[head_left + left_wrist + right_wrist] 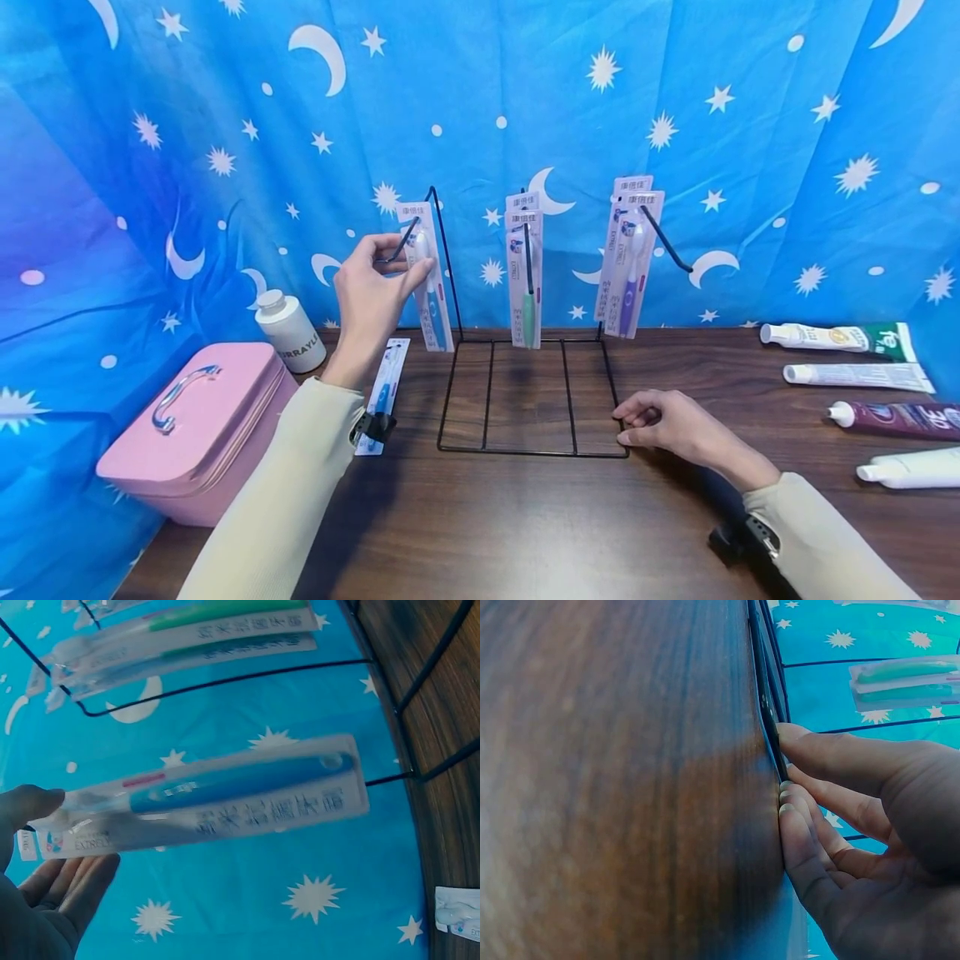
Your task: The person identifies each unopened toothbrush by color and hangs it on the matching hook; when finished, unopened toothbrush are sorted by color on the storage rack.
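Note:
With thumb and fingers, my left hand (377, 282) grips the upper part of a packaged blue toothbrush (434, 312) at the left hook of a black wire rack (506, 452). In the left wrist view the pack (285, 784) lies between the thumb and the fingers. My right hand (670, 425) pinches the rack's base wire at its front right corner. Packaged green toothbrushes (527, 321) hang on the middle hook, purple ones (628, 304) on the right. Another packaged blue toothbrush (390, 375) lies on the table, partly behind my left wrist.
A pink case (191, 417) with a metal handle stands at the left, beside a white bottle (291, 329). Several toothpaste tubes (858, 377) lie along the table's right side. A blue curtain (465, 83) with moons and stars hangs behind the wooden table (525, 525).

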The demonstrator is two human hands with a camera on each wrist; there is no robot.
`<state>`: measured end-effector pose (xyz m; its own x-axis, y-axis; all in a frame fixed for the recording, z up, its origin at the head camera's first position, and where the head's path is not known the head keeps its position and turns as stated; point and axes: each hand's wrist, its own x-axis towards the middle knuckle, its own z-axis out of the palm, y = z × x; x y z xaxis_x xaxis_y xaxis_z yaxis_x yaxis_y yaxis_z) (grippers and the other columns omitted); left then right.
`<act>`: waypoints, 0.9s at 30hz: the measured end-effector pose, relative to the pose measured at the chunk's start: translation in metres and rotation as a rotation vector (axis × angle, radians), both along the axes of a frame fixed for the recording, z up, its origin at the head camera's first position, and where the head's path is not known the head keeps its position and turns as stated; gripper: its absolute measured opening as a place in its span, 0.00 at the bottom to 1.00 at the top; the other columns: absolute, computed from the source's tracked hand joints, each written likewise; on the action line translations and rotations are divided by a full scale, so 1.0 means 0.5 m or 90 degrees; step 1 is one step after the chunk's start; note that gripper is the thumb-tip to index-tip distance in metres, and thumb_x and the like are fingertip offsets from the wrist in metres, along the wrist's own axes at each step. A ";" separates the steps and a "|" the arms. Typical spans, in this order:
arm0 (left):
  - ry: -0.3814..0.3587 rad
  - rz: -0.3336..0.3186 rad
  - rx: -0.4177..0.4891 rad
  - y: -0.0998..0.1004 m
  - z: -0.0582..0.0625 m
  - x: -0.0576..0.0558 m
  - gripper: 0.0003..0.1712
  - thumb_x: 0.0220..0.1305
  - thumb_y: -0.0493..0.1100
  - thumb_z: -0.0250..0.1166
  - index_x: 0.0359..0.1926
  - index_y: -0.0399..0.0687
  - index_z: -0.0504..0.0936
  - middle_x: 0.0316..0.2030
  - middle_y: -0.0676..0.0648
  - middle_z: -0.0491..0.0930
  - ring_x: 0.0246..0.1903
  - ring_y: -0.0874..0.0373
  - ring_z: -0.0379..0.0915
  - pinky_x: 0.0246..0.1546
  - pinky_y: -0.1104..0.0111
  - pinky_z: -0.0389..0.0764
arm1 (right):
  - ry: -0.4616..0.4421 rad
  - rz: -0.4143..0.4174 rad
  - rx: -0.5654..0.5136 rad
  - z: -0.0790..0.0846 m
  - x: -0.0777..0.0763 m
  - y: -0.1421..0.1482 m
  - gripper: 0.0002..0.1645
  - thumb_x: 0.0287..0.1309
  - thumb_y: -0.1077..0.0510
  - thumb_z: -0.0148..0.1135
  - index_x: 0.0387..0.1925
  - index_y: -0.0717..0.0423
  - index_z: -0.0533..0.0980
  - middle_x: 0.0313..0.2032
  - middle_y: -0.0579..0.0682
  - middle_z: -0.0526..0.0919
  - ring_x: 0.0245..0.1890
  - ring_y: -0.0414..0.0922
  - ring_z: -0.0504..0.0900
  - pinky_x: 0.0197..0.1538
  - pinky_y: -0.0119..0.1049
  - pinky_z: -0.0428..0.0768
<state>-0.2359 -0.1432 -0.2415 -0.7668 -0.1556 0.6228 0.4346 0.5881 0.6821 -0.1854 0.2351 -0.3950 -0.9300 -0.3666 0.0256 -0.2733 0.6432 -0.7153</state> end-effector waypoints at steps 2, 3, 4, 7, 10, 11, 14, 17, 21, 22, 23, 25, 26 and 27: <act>-0.004 0.002 -0.004 0.000 -0.003 -0.009 0.28 0.54 0.56 0.73 0.52 0.49 0.78 0.42 0.51 0.82 0.40 0.64 0.79 0.40 0.68 0.78 | 0.000 0.002 0.001 0.000 0.001 0.000 0.17 0.51 0.55 0.73 0.43 0.56 0.82 0.30 0.46 0.79 0.30 0.44 0.75 0.29 0.33 0.74; -0.005 0.003 -0.006 -0.001 -0.005 -0.013 0.28 0.54 0.57 0.72 0.52 0.49 0.79 0.42 0.51 0.82 0.40 0.64 0.79 0.40 0.68 0.78 | 0.001 0.003 0.001 0.000 0.001 0.000 0.17 0.51 0.55 0.73 0.43 0.57 0.82 0.30 0.46 0.79 0.30 0.44 0.74 0.29 0.34 0.74; -0.011 0.005 -0.007 -0.003 -0.008 -0.016 0.28 0.54 0.58 0.72 0.52 0.50 0.79 0.42 0.52 0.82 0.40 0.64 0.79 0.40 0.69 0.77 | -0.001 0.002 0.001 0.000 0.002 0.000 0.17 0.51 0.55 0.73 0.43 0.56 0.82 0.30 0.46 0.79 0.30 0.44 0.75 0.29 0.33 0.74; -0.029 0.000 -0.014 -0.012 -0.019 -0.020 0.30 0.53 0.58 0.73 0.53 0.50 0.78 0.43 0.51 0.82 0.42 0.62 0.79 0.43 0.68 0.77 | 0.002 0.006 0.002 0.001 0.002 0.001 0.17 0.51 0.55 0.73 0.43 0.57 0.82 0.30 0.46 0.79 0.30 0.43 0.75 0.30 0.33 0.74; -0.048 0.005 -0.041 -0.033 -0.039 -0.024 0.31 0.53 0.55 0.74 0.55 0.48 0.77 0.44 0.50 0.83 0.43 0.59 0.79 0.45 0.64 0.77 | 0.005 0.006 0.003 -0.001 0.001 0.002 0.17 0.52 0.55 0.73 0.43 0.56 0.82 0.30 0.46 0.79 0.30 0.43 0.75 0.30 0.33 0.75; -0.059 0.009 -0.053 -0.042 -0.048 -0.026 0.31 0.53 0.54 0.74 0.55 0.48 0.77 0.45 0.49 0.83 0.44 0.58 0.80 0.46 0.62 0.76 | 0.008 0.009 0.003 -0.001 0.001 0.002 0.17 0.52 0.55 0.73 0.43 0.56 0.82 0.30 0.46 0.80 0.30 0.43 0.75 0.31 0.33 0.75; -0.109 0.028 -0.086 -0.076 -0.081 -0.035 0.31 0.53 0.51 0.75 0.55 0.45 0.78 0.45 0.46 0.83 0.44 0.54 0.80 0.48 0.59 0.76 | 0.010 0.010 0.006 0.000 -0.001 0.002 0.17 0.52 0.54 0.73 0.43 0.56 0.82 0.31 0.45 0.80 0.31 0.43 0.75 0.32 0.33 0.75; -0.194 0.049 -0.100 -0.107 -0.122 -0.049 0.30 0.53 0.50 0.74 0.55 0.42 0.78 0.45 0.43 0.82 0.45 0.49 0.80 0.51 0.56 0.74 | 0.011 0.011 0.008 0.002 -0.001 0.002 0.17 0.52 0.54 0.72 0.43 0.56 0.82 0.31 0.45 0.80 0.32 0.43 0.75 0.33 0.33 0.74; -0.318 0.084 -0.108 -0.140 -0.178 -0.077 0.28 0.55 0.51 0.73 0.53 0.41 0.80 0.47 0.40 0.81 0.49 0.46 0.75 0.55 0.53 0.69 | 0.010 0.010 0.008 0.004 0.000 0.002 0.17 0.52 0.54 0.72 0.43 0.56 0.82 0.31 0.46 0.80 0.32 0.43 0.75 0.34 0.34 0.74; -0.349 0.091 -0.111 -0.147 -0.192 -0.084 0.28 0.55 0.51 0.72 0.53 0.41 0.80 0.48 0.40 0.80 0.50 0.45 0.73 0.55 0.52 0.68 | 0.010 0.010 0.009 0.004 0.001 0.001 0.17 0.52 0.54 0.72 0.43 0.56 0.82 0.31 0.45 0.80 0.32 0.43 0.75 0.34 0.34 0.74; -0.379 0.096 -0.114 -0.153 -0.205 -0.089 0.27 0.56 0.51 0.72 0.53 0.41 0.80 0.50 0.39 0.79 0.51 0.45 0.71 0.55 0.52 0.69 | 0.010 0.009 0.009 0.004 0.001 0.001 0.17 0.52 0.54 0.73 0.43 0.56 0.82 0.31 0.46 0.80 0.32 0.43 0.75 0.34 0.34 0.74; -0.427 0.105 -0.117 -0.164 -0.228 -0.099 0.26 0.56 0.51 0.71 0.52 0.40 0.81 0.52 0.38 0.77 0.52 0.44 0.70 0.53 0.52 0.71 | 0.010 0.009 0.010 0.004 0.002 -0.001 0.17 0.52 0.54 0.73 0.43 0.55 0.82 0.31 0.45 0.80 0.32 0.43 0.75 0.34 0.34 0.74; -0.446 0.111 -0.117 -0.167 -0.238 -0.102 0.26 0.56 0.50 0.71 0.52 0.40 0.81 0.53 0.38 0.77 0.52 0.44 0.69 0.52 0.52 0.71 | 0.011 0.009 0.010 0.004 0.001 -0.002 0.17 0.52 0.54 0.73 0.43 0.55 0.82 0.31 0.45 0.80 0.32 0.43 0.75 0.33 0.34 0.74; -0.460 0.115 -0.113 -0.171 -0.246 -0.104 0.25 0.56 0.48 0.71 0.52 0.39 0.81 0.53 0.38 0.77 0.52 0.44 0.69 0.52 0.52 0.71 | 0.011 0.010 0.009 0.004 0.001 -0.003 0.17 0.52 0.54 0.73 0.43 0.55 0.82 0.31 0.45 0.80 0.32 0.43 0.75 0.33 0.34 0.74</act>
<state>-0.2879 -0.2287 -0.3645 -0.9651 -0.2618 0.0035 -0.1971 0.7351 0.6487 -0.1849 0.2336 -0.3929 -0.9238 -0.3812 0.0365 -0.2955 0.6491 -0.7009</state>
